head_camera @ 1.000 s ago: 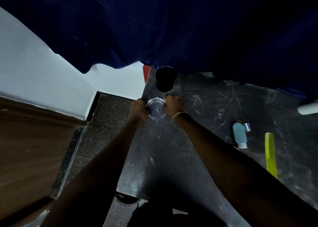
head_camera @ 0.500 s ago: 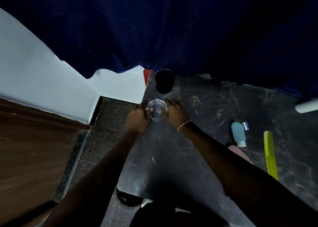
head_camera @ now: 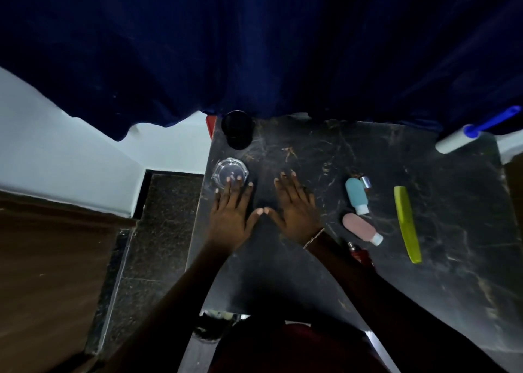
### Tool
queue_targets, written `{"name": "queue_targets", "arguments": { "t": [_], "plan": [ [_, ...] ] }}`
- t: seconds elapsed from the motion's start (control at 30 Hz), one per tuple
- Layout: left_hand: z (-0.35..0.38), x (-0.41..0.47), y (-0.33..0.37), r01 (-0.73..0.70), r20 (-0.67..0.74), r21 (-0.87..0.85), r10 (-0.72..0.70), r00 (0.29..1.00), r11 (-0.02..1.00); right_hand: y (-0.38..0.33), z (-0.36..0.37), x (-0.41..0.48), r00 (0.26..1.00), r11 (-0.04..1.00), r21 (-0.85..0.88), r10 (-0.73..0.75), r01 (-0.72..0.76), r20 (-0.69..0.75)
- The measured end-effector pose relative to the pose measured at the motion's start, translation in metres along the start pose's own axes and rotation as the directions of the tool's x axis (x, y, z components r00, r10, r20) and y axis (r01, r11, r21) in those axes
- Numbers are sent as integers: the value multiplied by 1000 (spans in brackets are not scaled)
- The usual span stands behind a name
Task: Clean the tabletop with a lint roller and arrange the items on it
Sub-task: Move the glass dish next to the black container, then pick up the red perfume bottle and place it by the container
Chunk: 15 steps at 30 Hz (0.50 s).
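A clear glass dish (head_camera: 228, 169) sits near the left edge of the black marble tabletop (head_camera: 452, 231). My left hand (head_camera: 232, 213) lies flat, fingers spread, with its fingertips over the dish's near rim. My right hand (head_camera: 297, 207) rests flat on the bare marble beside it, holding nothing; the two thumbs touch. A black jar (head_camera: 237, 129) stands behind the dish. A white lint roller with a blue handle (head_camera: 464, 137) lies at the far right corner.
Right of my hands lie a teal travel bottle (head_camera: 357, 195), a pink travel bottle (head_camera: 362, 229), a small silver cap (head_camera: 365, 181) and a yellow-green comb (head_camera: 407, 222). A dark red object (head_camera: 360, 255) peeks out by my right forearm. A dark blue curtain (head_camera: 254, 47) hangs behind.
Both hands have let go of the glass dish and pulled back toward me, flattening onto the tabletop. The view has shifted, bringing the lint roller and pink bottle into sight.
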State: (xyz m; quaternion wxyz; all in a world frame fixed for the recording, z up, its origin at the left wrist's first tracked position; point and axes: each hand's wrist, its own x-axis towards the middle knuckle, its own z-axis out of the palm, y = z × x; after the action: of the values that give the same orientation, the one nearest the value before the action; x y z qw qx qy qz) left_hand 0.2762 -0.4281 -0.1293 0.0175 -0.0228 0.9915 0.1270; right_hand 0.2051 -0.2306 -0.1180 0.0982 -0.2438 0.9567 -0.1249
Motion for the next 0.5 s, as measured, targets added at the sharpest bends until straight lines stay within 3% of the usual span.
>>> {"name": "queue_targets", "arguments": {
  "t": [0.27, 0.5],
  "plan": [
    [22, 6, 72, -52, 103, -46, 56, 993, 998, 59, -21, -51, 992, 991, 43, 128, -128, 18],
    [35, 23, 138, -100, 142, -99, 113, 983, 990, 120, -35, -84, 954, 959, 63, 280, -275, -105]
  ]
}}
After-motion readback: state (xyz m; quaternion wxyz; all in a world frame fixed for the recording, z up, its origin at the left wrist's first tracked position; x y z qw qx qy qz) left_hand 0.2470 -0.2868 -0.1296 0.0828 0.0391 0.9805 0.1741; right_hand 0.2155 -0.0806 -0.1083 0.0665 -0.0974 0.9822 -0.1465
